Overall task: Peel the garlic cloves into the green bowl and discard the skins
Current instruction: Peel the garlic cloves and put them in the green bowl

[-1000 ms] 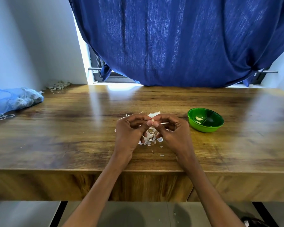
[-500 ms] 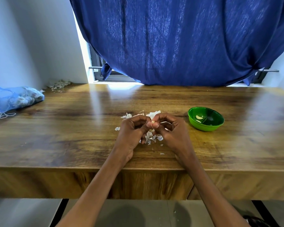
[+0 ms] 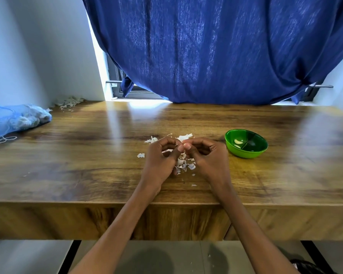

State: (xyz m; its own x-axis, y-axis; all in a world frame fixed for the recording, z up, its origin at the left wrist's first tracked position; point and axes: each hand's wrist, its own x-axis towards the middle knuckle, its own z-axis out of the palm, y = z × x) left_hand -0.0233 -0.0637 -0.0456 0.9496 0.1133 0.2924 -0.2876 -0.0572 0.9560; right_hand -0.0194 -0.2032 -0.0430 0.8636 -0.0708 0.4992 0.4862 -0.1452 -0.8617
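Right now I see both forearms reaching in from the near edge of the wooden surface [image 3: 87, 155], with my left hand [image 3: 159, 158] and right hand [image 3: 207, 158] meeting knuckle to knuckle above a scatter of garlic skins [image 3: 183, 165]. Each grip is curled tight, thumb against forefinger, and together they pinch something small and pale between the fingertips, presumably a garlic clove [image 3: 184, 144], though it is too hidden to be sure. Just to the right sits the green bowl [image 3: 253, 153] with peeled cloves [image 3: 238, 142] inside, and a blue mesh bag [image 3: 14, 119] lies at the far left.
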